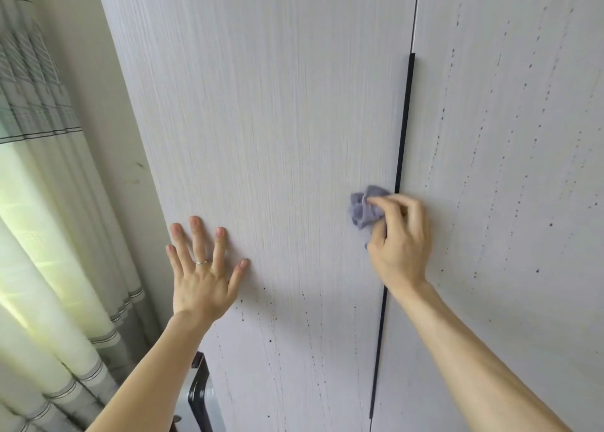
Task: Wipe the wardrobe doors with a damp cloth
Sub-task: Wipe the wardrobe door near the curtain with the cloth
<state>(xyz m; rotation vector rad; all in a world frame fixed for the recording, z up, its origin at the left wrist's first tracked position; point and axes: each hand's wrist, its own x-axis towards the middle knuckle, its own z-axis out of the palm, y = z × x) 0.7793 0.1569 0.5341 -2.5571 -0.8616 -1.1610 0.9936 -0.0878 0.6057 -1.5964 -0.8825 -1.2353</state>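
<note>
Two pale grey wood-grain wardrobe doors fill the view, the left door (277, 121) and the right door (510, 137), split by a long dark handle strip (403, 131). My right hand (398, 245) grips a crumpled blue-grey cloth (364, 209) and holds it against the left door just beside the strip. My left hand (202, 271), wearing a ring, lies flat with fingers spread on the left door near its left edge. Dark drip spots run down the right door and the lower part of the left door.
A striped pale curtain (42, 202) hangs at the left beside a strip of beige wall (108, 131). A dark-framed piece of furniture (199, 395) stands low between curtain and wardrobe.
</note>
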